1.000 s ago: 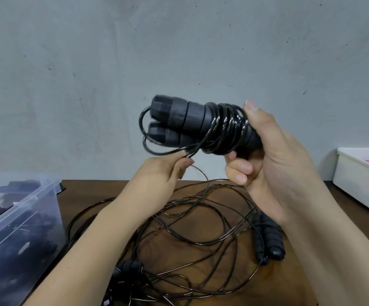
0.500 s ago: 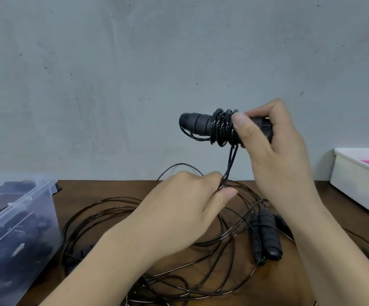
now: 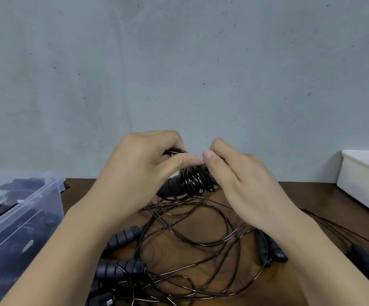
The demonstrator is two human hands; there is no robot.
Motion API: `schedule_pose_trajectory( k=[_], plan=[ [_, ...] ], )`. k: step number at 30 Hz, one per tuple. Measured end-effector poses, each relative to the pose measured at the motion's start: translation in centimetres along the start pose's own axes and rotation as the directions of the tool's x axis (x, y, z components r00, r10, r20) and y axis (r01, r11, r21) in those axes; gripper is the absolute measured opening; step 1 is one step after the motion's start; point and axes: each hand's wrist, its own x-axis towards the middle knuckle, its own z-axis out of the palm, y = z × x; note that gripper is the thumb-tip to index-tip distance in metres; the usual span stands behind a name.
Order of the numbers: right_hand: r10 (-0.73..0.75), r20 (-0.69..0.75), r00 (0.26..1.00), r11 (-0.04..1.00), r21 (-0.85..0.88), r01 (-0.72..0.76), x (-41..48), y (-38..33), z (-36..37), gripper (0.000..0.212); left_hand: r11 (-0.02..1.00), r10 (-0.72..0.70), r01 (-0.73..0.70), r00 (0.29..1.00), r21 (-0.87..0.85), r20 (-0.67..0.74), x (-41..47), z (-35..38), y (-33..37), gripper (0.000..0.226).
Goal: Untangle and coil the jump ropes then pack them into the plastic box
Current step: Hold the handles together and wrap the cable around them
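Observation:
A black jump rope bundle, its cord wound round the paired handles, hangs just above the brown table. My right hand grips the handles from the right, thumb on top. My left hand pinches the cord against the coil from the left. Below lies a tangle of loose black cord with several ribbed handles. The clear plastic box stands at the left and holds dark ropes.
A white bin with something pink inside stands at the right edge. More black handles lie under my right forearm. A grey wall rises behind the table.
Both hands have come down from chest height to just above the table. My left hand has risen from the hanging cord to the coil itself.

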Motion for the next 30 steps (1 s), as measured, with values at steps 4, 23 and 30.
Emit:
schedule_pose_trajectory(
  k=[4,23,30],
  plan=[
    [-0.042,0.045,0.998,0.988,0.151,0.034,-0.4,-1.1,-0.4,0.036,0.987,-0.063,0.067,0.997,-0.147,0.035,0.1,-0.6,-1.3,0.042],
    [0.314,-0.327,0.891,0.631,0.773,0.062,0.6,-1.6,-2.7,0.045,0.985,-0.126,0.152,0.954,-0.078,0.272,-1.7,6.5,2.4,0.032],
    [0.154,-0.5,0.852,0.922,0.383,0.058,0.5,0.0,-1.5,0.021,0.989,-0.111,0.133,0.954,-0.065,0.277,-1.8,5.2,3.8,0.041]
  ],
)
